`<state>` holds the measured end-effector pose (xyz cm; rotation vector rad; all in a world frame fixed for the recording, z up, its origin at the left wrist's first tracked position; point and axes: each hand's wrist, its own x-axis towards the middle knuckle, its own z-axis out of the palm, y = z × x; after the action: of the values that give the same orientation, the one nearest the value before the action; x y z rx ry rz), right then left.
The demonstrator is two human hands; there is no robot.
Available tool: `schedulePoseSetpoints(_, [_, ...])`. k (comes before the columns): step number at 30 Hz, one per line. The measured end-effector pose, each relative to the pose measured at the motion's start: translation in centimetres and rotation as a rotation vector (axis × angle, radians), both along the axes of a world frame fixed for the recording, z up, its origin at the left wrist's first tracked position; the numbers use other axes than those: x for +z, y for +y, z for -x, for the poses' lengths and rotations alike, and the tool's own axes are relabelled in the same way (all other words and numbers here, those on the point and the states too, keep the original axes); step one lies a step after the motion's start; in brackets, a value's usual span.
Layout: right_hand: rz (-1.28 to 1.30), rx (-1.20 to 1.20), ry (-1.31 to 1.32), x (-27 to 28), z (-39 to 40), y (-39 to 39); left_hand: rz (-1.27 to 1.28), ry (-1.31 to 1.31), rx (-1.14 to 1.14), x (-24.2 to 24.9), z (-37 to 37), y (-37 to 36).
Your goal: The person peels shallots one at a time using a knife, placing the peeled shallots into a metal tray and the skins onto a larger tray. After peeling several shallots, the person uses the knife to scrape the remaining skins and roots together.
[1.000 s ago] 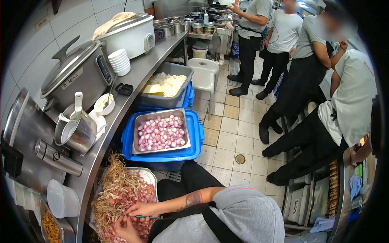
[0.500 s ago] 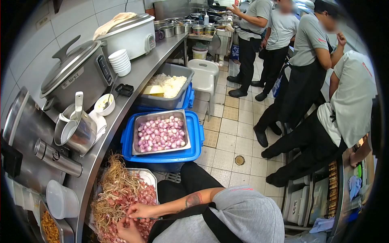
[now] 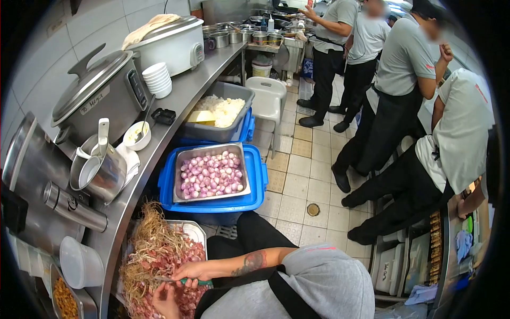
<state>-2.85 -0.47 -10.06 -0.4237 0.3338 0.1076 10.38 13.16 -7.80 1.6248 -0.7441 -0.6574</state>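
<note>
My right hand point(image 3: 192, 271) is closed around a small knife point(image 3: 204, 282) with a green handle, its blade pointing left over the pile. Just below the blade, my left hand point(image 3: 167, 301) has its fingers bent together; what they hold, if anything, is too small to make out. Both hands are over a metal tray point(image 3: 195, 231) heaped with reddish-purple shallot pieces or skins point(image 3: 183, 255) and dry, stringy roots point(image 3: 144, 234). Beyond it, a metal pan point(image 3: 245, 183) of peeled shallots point(image 3: 211, 174) rests on a blue lid point(image 3: 258, 198).
A steel counter point(image 3: 183, 103) on the left carries cookers point(image 3: 101, 93), bowls point(image 3: 156, 80) and a metal pot point(image 3: 112, 178). Past the blue lid are a grey tub point(image 3: 240, 98) of white pieces and a white chair point(image 3: 264, 101). Several people point(image 3: 406, 69) stand at the right and back.
My right hand has turned, showing more of the green handle and the blade. My left hand has moved slightly down and left. A standing person at the right has shifted posture.
</note>
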Motion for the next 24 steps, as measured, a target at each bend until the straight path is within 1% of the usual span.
schedulePoseSetpoints(1, [-0.047, 0.022, -0.032, -0.4, 0.0, 0.0, -0.006, 0.025, -0.038, 0.3, 0.0, 0.0])
schedulePoseSetpoints(3, [-0.139, 0.064, -0.098, -1.0, -0.1, 0.0, 0.021, 0.054, -0.022, 0.9, 0.4, 0.0])
schedulePoseSetpoints(6, [-0.320, 0.089, -0.107, -1.2, -0.4, 0.0, 0.082, 0.136, -0.011, 0.6, 0.5, 0.3])
schedulePoseSetpoints(9, [-0.360, 0.110, -0.106, -2.7, -1.4, 0.1, 0.170, 0.306, 0.011, 0.7, 0.5, 0.5])
schedulePoseSetpoints(10, [-0.331, 0.092, -0.086, -2.9, -1.4, 0.0, 0.204, 0.376, 0.018, 1.0, 0.8, 0.4])
schedulePoseSetpoints(11, [-0.303, 0.073, -0.066, -3.1, -1.4, 0.0, 0.168, 0.177, 0.017, 1.5, 1.1, 0.5])
schedulePoseSetpoints(13, [-0.224, 0.028, -0.045, -2.8, -1.3, -0.1, 0.094, -0.220, 0.017, 5.3, 3.3, 0.1])
schedulePoseSetpoints(16, [-0.064, -0.046, -0.022, -0.4, -0.2, 0.2, 0.295, 0.468, 0.130, 7.3, 4.5, -0.8])
schedulePoseSetpoints(18, [0.054, -0.093, 0.023, 1.5, 0.3, 0.4, 0.364, 0.589, 0.158, 4.1, 2.7, -0.4])
schedulePoseSetpoints(19, [0.073, -0.103, 0.016, 1.9, 0.5, 0.3, 0.397, 0.648, 0.175, 3.6, 2.3, -0.5])
schedulePoseSetpoints(21, [0.109, -0.120, 0.004, 2.5, 0.9, 0.4, 0.357, 0.617, 0.177, 3.2, 2.3, -0.7])
schedulePoseSetpoints(22, [0.166, -0.132, 0.004, 3.0, 1.1, 0.5, 0.335, 0.602, 0.179, 3.2, 2.4, -0.7])
schedulePoseSetpoints(24, [0.280, -0.157, 0.005, 4.3, 1.6, 0.7, 0.318, 0.453, 0.154, 2.2, 2.4, -0.8])
